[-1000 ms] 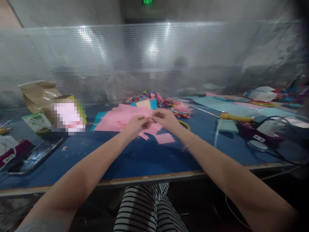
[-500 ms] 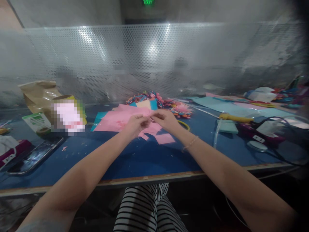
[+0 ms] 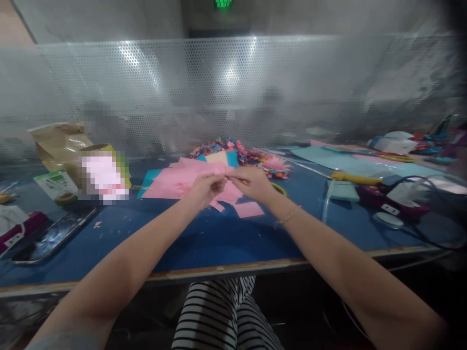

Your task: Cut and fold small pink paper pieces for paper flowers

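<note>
Over a pile of pink paper sheets point(image 3: 171, 182), my left hand point(image 3: 207, 189) is closed with thumb and fingers pinched. Opposite it, my right hand point(image 3: 253, 183) pinches too, its fingertips almost meeting those of the left. Whatever lies between the fingertips is too small and blurred to name, and the pink sheets behind blend with it. A small pink paper piece point(image 3: 248, 210) lies on the table just below the right hand. Blue paper point(image 3: 149, 179) sticks out from under the pink sheets at the left.
Behind the paper sits a heap of colourful paper flowers point(image 3: 273, 165). A phone point(image 3: 53, 236), a brown paper bag point(image 3: 58, 146) and a yellow tub point(image 3: 122, 165) stand or lie left. To the right are a yellow-handled glue gun point(image 3: 355, 178), a purple power strip point(image 3: 383, 201) and cables.
My right hand has turned slightly, its fingers curling further over at the fingertips. My left hand stays nearly in place, and the table things have not moved.
</note>
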Motion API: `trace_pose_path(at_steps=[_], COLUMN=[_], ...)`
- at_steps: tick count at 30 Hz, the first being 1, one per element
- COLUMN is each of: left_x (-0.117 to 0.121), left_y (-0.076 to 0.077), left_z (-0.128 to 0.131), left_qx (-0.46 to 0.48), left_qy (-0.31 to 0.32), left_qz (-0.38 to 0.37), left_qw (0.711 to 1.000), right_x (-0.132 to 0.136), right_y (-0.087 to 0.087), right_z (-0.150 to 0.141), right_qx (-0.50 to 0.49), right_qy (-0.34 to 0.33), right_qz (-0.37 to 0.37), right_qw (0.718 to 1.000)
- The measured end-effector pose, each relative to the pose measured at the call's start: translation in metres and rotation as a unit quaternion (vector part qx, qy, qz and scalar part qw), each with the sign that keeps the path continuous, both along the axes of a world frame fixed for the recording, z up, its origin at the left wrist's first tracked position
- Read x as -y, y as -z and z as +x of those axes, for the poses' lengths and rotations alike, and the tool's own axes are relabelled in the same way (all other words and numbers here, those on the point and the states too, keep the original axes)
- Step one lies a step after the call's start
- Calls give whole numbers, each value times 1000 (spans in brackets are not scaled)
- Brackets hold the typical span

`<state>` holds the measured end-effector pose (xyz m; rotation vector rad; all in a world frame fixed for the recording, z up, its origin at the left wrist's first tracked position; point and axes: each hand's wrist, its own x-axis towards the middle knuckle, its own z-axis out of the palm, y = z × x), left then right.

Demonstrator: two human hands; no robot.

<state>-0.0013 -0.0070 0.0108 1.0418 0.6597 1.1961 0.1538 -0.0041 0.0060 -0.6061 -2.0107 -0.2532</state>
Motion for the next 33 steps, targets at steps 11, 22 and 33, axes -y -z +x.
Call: trace_pose_path(at_steps=[11, 22, 33], left_x=[0, -2, 1], left_y=[-2, 0, -7], left_z=[-1, -2, -9], left_qx=[2, -10, -53], left_qy=[-7, -4, 42], left_qz=[-6, -13, -23], left_qw=[1000, 1000, 997], right_x=[2, 2, 9], right_y=[-1, -3, -11], right_z=[0, 7, 10], right_qx=[7, 138, 182], right_qy=[3, 9, 4], right_qz=[-15, 17, 60], right_qw=[1000, 990, 981])
